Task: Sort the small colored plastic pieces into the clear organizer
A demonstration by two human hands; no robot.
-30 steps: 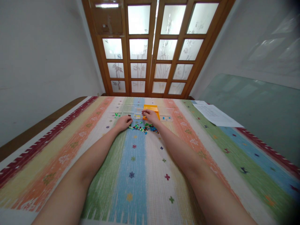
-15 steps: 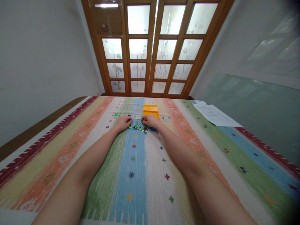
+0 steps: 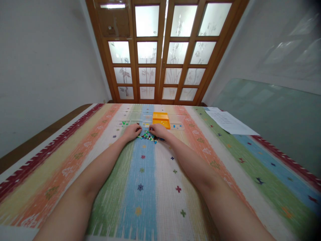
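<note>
Fingers pinched together, my left hand (image 3: 131, 132) rests at the left edge of a loose heap of small coloured pieces (image 3: 149, 137). At its fingertips a tiny dark reddish-brown bit shows, too small to name. My right hand (image 3: 159, 131) is closed over the right part of the heap, its fingertips a short gap from the left ones. Whatever lies between its fingers is hidden. The heap mixes green, blue, pale yellow and dark pieces. Just behind the right hand stands an open orange box (image 3: 161, 116), a few bits inside it.
Clear plastic trays with compartments lie behind the hands; green pieces (image 3: 124, 123) sit at left, yellow ones (image 3: 146, 124) in the middle, blue ones (image 3: 178, 126) at right. Printed paper sheets (image 3: 227, 123) lie at the right. A striped cloth (image 3: 142, 207) covers the table.
My right hand has shifted slightly left, closer to my left hand, and its fingers have drawn together. The left hand stays almost where it was.
</note>
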